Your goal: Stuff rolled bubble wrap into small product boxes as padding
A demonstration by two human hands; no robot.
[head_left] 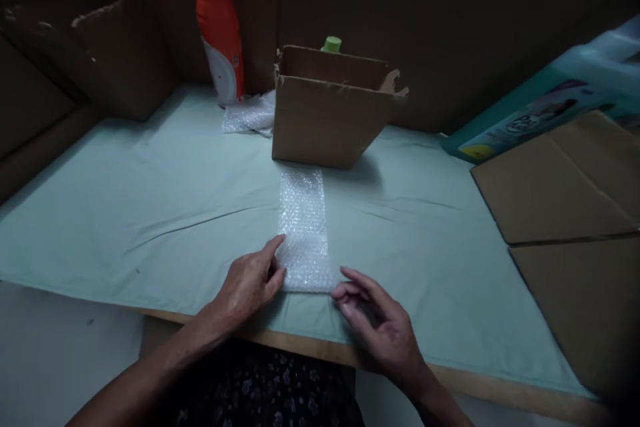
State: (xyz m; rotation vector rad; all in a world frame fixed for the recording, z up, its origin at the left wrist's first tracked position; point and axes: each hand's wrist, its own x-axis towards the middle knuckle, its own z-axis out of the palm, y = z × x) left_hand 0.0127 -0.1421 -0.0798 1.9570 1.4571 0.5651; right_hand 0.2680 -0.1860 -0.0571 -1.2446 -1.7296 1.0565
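A strip of bubble wrap (303,213) lies flat, lengthwise away from me, its near half whiter, as if doubled over. At its left edge, my left hand (253,280) rests with index finger and thumb apart, both tips touching the wrap; the other fingers are curled below. My right hand (383,327) is beside the near right corner, its index finger stretched out and the thumb apart from it. One fingertip meets or nearly meets that corner. Just beyond the strip's far end stands a cardboard box (320,120) with its top open.
Behind the box are an orange bottle (220,27), more bubble wrap (250,113) and a green cap (331,45). To the right are a teal jug (540,100) and folded cardboard (565,187). Another cardboard box (125,67) is at the back left. A pale green cloth (165,180) covers the table.
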